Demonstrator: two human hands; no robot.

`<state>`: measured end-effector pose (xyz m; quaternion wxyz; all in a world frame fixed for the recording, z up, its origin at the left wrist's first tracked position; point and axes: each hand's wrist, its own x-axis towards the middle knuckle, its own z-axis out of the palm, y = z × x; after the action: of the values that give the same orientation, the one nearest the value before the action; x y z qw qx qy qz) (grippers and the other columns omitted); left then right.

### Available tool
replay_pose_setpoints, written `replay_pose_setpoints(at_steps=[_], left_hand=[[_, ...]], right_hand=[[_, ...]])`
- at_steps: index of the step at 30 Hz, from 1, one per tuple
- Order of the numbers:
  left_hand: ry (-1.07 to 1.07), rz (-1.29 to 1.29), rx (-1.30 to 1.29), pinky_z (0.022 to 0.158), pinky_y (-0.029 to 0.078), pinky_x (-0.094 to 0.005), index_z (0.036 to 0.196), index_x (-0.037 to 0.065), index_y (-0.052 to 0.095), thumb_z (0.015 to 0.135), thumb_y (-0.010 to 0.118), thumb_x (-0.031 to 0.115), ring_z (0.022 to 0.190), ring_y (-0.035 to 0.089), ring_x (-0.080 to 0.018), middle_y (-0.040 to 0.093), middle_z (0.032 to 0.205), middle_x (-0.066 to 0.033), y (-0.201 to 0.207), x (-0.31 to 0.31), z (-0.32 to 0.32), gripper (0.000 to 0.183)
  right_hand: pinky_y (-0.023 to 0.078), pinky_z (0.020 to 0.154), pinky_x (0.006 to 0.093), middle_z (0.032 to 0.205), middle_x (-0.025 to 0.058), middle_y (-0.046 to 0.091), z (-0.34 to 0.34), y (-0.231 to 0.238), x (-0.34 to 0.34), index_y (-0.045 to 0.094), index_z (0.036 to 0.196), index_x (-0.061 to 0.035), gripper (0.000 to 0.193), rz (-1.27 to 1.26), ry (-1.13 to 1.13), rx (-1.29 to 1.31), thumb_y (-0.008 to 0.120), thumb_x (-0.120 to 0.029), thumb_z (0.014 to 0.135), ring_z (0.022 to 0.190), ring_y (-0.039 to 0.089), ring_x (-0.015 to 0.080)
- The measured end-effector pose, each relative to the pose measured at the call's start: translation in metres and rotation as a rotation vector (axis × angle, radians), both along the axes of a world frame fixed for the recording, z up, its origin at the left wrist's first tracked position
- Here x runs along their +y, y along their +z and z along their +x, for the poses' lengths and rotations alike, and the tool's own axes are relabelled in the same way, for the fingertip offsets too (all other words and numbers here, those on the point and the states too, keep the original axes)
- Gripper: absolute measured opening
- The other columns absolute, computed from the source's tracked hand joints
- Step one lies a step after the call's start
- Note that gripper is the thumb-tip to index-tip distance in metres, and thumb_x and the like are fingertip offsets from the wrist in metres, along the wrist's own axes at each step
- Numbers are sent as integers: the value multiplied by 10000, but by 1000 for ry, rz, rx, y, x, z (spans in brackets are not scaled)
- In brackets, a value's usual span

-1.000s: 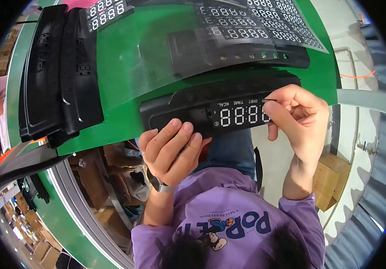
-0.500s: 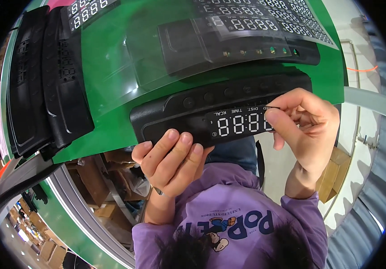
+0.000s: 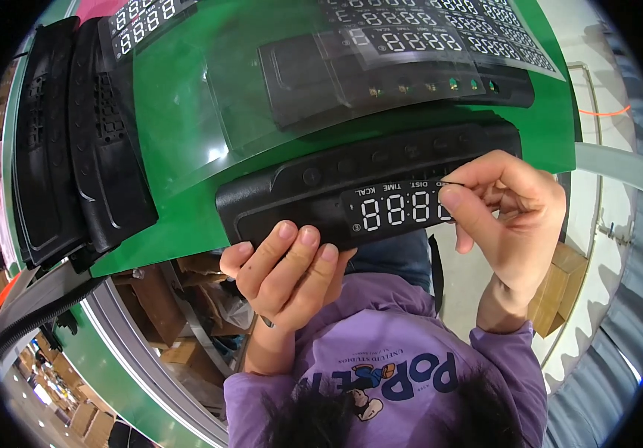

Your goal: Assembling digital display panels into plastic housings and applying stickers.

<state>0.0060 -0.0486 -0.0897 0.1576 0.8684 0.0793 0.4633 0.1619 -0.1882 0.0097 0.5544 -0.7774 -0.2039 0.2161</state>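
Observation:
A long black plastic housing point(image 3: 284, 205) with a row of round buttons along its far side lies across the near edge of the green table. My left hand point(image 3: 284, 270) grips its near edge, four fingers on the front face and the thumb out of sight. On the right part of that face is a black display film point(image 3: 395, 207) with white digit segments. My right hand point(image 3: 512, 216) pinches the right end of the film between thumb and index finger, which cover that end. Whether the film lies fully flat on the housing, I cannot tell.
Beyond it, clear plastic sheets point(image 3: 217, 127) with printed display films point(image 3: 422, 41) overlap another black housing point(image 3: 512, 88) with small circuit parts showing. At the left stand two more black housings point(image 3: 105, 149). A cardboard box point(image 3: 558, 290) is below the table at right.
The film and the fingers pinching it have shifted very slightly left along the housing. My left hand keeps its grip almost unmoved.

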Motion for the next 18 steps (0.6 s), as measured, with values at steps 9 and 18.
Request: replay_pose_setpoints(at_steps=[9, 18], left_hand=[[98, 128, 145, 1058, 305, -380, 989, 351, 719, 799, 660, 146, 1070, 534, -133, 553, 1041, 52, 10, -4, 1, 286], [104, 134, 167, 1058, 306, -375, 968, 368, 727, 799, 638, 146, 1045, 527, -127, 529, 1026, 57, 11, -2, 1, 292]], right_hand=[[395, 422, 154, 610, 6, 615, 1, 2, 3, 657, 801, 32, 86, -21, 0, 10, 683, 111, 779, 497, 554, 20], [406, 439, 161, 617, 13, 625, 2, 4, 6, 659, 792, 30, 77, -38, 6, 45, 687, 99, 774, 500, 560, 24]])
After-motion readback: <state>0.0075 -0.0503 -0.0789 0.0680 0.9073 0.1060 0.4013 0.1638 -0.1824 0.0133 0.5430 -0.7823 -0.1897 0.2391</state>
